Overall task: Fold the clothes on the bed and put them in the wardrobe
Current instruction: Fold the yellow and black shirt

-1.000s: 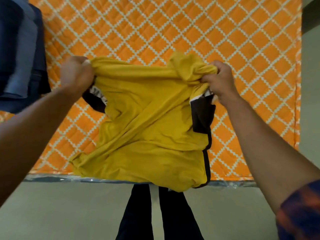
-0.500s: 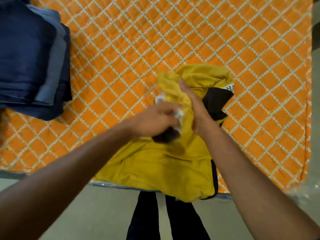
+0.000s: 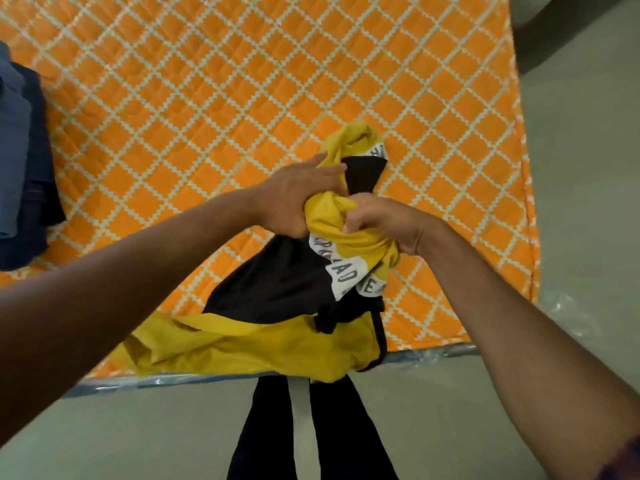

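Two hands meet at one knot of cloth. The right hand [image 3: 388, 220] has its fingers [image 3: 358, 216] curled tight into a twisted bunch of yellow fabric, clamped on it. The left hand [image 3: 294, 199] lays its fingers [image 3: 323, 169] nearly straight and close together across the same bunch and a black sleeve beyond it; its thumb is hidden.

A second ago those hands were well apart, each gripping a shoulder and holding the shirt [image 3: 263, 348] spread wide. Since then they have come together at the middle, so the upper half is now gathered and twisted, with the black panel and a white lettered band turned outward. The lower half trails over the near edge of the bed [image 3: 207, 98], above the person's dark trouser legs [image 3: 266, 427].

It looks like a sleeve or shoulder is being sorted out, not a clean fold: the shirt probably needs to be flattened again before folding. A pile of blue clothes [image 3: 17, 161] sits at the bed's left edge.
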